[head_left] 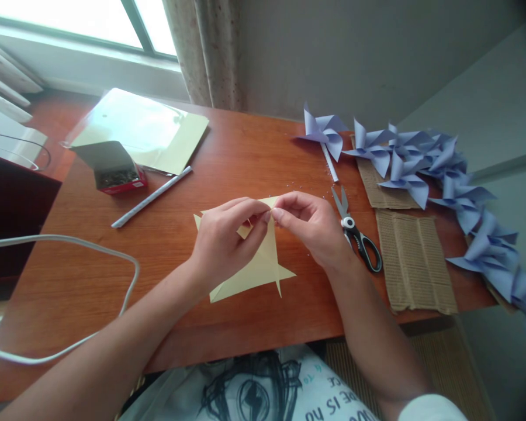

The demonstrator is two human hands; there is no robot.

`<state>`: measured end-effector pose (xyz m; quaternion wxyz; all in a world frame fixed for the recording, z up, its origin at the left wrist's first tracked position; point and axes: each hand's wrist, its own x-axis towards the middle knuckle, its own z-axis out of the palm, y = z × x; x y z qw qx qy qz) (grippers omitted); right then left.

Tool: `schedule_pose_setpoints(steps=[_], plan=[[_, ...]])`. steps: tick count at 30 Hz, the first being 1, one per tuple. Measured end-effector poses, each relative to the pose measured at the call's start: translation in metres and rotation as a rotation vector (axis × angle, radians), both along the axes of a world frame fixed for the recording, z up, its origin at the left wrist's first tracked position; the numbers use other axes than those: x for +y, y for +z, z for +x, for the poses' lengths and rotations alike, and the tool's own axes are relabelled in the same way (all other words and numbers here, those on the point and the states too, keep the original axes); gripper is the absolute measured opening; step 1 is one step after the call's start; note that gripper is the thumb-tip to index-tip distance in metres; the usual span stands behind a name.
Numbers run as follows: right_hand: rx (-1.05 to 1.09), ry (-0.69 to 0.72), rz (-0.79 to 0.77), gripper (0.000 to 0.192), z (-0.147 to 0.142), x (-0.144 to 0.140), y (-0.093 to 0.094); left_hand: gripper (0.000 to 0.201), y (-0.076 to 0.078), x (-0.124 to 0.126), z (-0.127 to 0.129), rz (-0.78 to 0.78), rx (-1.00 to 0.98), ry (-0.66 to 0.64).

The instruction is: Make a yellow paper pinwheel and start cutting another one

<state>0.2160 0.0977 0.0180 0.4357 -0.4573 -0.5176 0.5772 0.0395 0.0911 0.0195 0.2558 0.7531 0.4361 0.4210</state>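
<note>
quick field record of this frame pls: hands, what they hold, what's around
left hand: pinching folded corners of the yellow paper square
right hand: pinching the same corners from the other side
paper: cut at the corners, lying on the wooden table
right of hands: scissors, cardboard pieces, row of purple pinwheels
left of hands: open pin box, rolled paper stick, yellow sheets, white cable

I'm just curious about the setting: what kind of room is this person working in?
Probably a room at home, used for paper crafts: a wooden desk stands under a curtained window, with scissors and a row of finished purple pinwheels lying on it.
</note>
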Motion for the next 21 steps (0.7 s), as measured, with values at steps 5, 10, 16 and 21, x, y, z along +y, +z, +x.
schedule_pose_setpoints(steps=[5, 10, 16, 21], plan=[[0.019, -0.015, 0.016, 0.021, -0.0009, -0.0005, 0.0013, 0.007, 0.0019, 0.0000, 0.0009, -0.179, -0.187, -0.004], [-0.010, -0.026, 0.037, 0.014, -0.0015, -0.0021, 0.0012, 0.007, -0.0001, 0.0022, 0.0002, -0.371, -0.359, -0.008], [-0.039, -0.043, 0.052, 0.013, -0.0046, -0.0028, 0.0017, 0.005, -0.0008, 0.0024, 0.0000, -0.370, -0.375, -0.015], [-0.113, -0.054, 0.134, 0.010, 0.0052, -0.0009, 0.0101, 0.003, -0.0008, 0.0021, 0.0009, -0.388, -0.401, -0.010]])
